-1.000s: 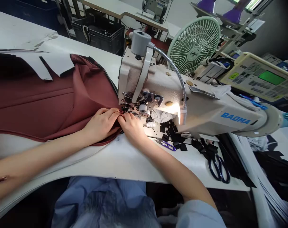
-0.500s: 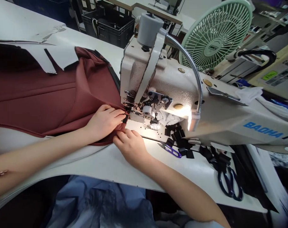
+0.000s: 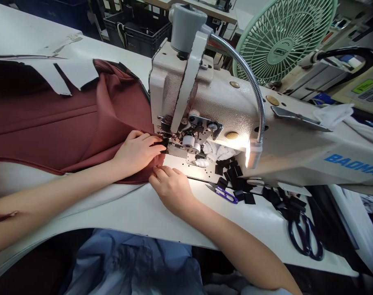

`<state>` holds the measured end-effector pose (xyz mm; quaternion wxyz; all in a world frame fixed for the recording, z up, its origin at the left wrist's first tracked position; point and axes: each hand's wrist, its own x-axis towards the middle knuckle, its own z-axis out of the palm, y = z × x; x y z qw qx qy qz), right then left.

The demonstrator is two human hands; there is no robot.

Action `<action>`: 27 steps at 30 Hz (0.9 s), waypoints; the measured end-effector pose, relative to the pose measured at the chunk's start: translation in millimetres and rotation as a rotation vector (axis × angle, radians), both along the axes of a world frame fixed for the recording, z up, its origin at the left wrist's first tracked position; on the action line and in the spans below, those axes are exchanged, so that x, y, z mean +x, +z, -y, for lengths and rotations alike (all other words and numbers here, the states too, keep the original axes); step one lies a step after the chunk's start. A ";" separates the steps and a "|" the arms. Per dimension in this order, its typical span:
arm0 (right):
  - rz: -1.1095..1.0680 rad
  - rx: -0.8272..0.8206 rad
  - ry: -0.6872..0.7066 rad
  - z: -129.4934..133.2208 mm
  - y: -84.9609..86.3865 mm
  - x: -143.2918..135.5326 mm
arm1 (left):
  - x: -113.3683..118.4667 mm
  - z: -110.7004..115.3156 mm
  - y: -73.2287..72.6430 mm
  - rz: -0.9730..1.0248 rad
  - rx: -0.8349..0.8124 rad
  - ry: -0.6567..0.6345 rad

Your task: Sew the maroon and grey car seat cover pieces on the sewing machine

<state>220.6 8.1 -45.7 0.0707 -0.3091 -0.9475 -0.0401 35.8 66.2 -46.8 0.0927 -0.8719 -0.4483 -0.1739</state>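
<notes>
Maroon fabric (image 3: 78,135) spreads over the left of the sewing table and runs up to the sewing machine (image 3: 186,94). My left hand (image 3: 137,153) rests on it beside the needle area, with thumb and fingers closed on a small black fabric piece (image 3: 163,145). Just below, my right hand (image 3: 172,186) has its fingertips bent and pinched at the fabric's near edge. The spot under the presser foot is partly hidden by my left fingers and machine parts.
Purple thread snips (image 3: 223,193) lie right of my right hand, near several black fabric pieces (image 3: 233,172). Dark-handled scissors (image 3: 306,237) sit farther right. A lit lamp (image 3: 253,155) hangs by the machine arm, and a green fan (image 3: 278,49) stands behind.
The view has shifted slightly. My left fingers have parted a little around the black piece, and the maroon edge beside it has moved. My right hand stays at the fabric's edge.
</notes>
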 end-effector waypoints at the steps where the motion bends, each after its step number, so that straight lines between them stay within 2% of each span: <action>1: 0.006 -0.010 -0.018 -2.7 -0.5 0.2 | 0.1 -5.0 -0.1 0.004 -0.003 0.005; 7: -0.022 -0.052 -0.093 -14.8 -8.8 1.8 | -7.3 -28.6 1.2 -0.037 0.048 -0.053; 10: -0.045 -0.071 -0.108 -15.7 -8.2 2.9 | -14.5 -21.9 5.0 -0.081 0.074 -0.257; 12: -0.053 -0.098 -0.112 -15.9 -1.6 7.0 | -17.4 -11.7 5.9 -0.107 0.081 -0.401; 13: -0.049 -0.114 -0.126 -16.4 3.6 11.0 | -17.8 -6.4 5.3 -0.113 0.088 -0.427; 15: -0.010 -0.127 -0.231 -19.2 16.1 23.8 | -16.9 2.3 2.4 -0.100 0.115 -0.375; 18: 0.097 -0.068 -0.570 -28.0 31.9 49.1 | -13.1 7.9 -2.2 -0.051 0.146 -0.275; 20: 0.160 -0.034 -0.757 -35.6 35.8 62.3 | -11.4 7.7 -3.2 -0.016 0.143 -0.264; 21: 0.182 -0.029 -0.808 -39.4 35.6 66.3 | -11.1 7.1 -3.0 0.000 0.134 -0.269; 23: 0.215 -0.037 -0.839 -45.3 33.0 68.9 | -11.4 6.0 -2.1 0.039 0.119 -0.273; 27: 0.225 -0.036 -0.789 -48.3 28.6 67.5 | -13.2 5.8 -1.2 0.056 0.082 -0.264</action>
